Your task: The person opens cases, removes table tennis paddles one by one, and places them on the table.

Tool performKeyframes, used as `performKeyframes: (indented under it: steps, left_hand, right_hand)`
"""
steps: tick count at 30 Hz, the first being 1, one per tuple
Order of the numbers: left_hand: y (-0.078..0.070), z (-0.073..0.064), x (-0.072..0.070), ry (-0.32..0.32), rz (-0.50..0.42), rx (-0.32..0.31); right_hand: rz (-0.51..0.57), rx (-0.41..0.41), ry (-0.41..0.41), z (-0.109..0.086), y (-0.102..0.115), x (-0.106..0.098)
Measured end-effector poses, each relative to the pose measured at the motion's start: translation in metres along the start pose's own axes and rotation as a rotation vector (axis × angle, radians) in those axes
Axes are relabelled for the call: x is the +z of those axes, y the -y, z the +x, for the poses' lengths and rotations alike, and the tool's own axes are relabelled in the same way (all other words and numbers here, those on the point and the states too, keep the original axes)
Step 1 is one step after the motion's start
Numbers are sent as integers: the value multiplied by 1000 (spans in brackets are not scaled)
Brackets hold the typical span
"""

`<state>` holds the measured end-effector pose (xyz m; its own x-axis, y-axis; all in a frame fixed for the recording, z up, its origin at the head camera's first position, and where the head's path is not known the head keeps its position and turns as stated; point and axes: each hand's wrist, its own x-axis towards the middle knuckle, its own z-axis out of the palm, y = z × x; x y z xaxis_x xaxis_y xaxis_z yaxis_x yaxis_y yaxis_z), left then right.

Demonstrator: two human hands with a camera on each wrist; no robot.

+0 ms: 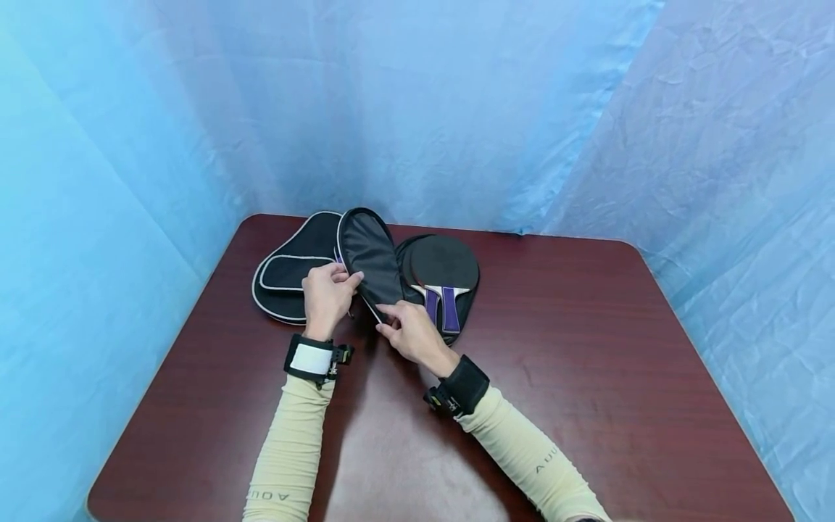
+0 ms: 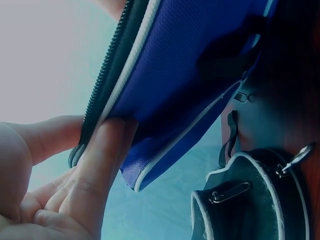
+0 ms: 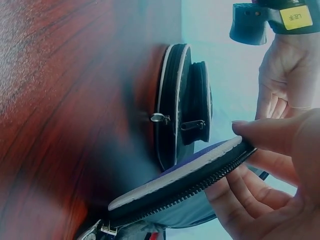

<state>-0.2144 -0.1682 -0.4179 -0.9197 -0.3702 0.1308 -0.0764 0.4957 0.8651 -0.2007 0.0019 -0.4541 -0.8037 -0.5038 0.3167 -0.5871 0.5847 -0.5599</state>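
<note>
A zippered table tennis paddle case stands opened, its raised cover [image 1: 372, 250] showing a black lining. White piping and zipper teeth [image 3: 187, 192] run along the cover's edge; its outer face [image 2: 170, 65] is purple. My left hand [image 1: 326, 293] pinches this edge between thumb and fingers. Closer to me, my right hand [image 1: 414, 337] pinches the same edge lower down, seen between thumb and fingers in the right wrist view. Right of the cover, two overlapping paddles with a black top face [image 1: 446, 261] and purple handles [image 1: 450, 312] lie on black material.
Left of my left hand lies a second, black paddle case [image 1: 283, 301] with white piping and a front pocket [image 1: 296, 272]. Its metal zipper pulls [image 3: 159, 117] stick out toward me. The dark red table [image 1: 587, 377] meets blue cloth [image 1: 457, 109] behind.
</note>
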Motion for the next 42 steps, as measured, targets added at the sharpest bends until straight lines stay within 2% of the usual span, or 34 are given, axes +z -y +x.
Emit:
performKeyframes:
  steps: [9,13,17,21,25,30,35,38,42]
  left_hand:
    - [-1,-1,-2,-10,-4,-13]
    - [1,-1,-3,-15,-6,-13]
    - [2,-1,-4,-20,-9,-9]
    - [3,-1,-5,-24,-2,-13]
    - [5,-1,-7,-21,3,-15]
    - [6,-1,-8,-20,-5,-5]
    - [8,-2,-8,-28,9,9]
    - [8,-2,-8,-29,15,6]
    - [9,-1,-8,-37,19,11]
  right_hand:
    - [72,47,38,-2,-8,-7]
    - [83,82,-12,-2,-18,-17]
    - [68,192,-105,-3,-36,-32]
    - [24,361,-148,-5,-53,-44]
    - [-11,494,-122,-7,-64,-46]
    - [-47,590,-95,-5,-70,-43]
    - [-47,681,-22,-1,-74,-35]
    - [-53,715,1,3,-77,-31]
    - [-23,717,13,9,-82,-28]
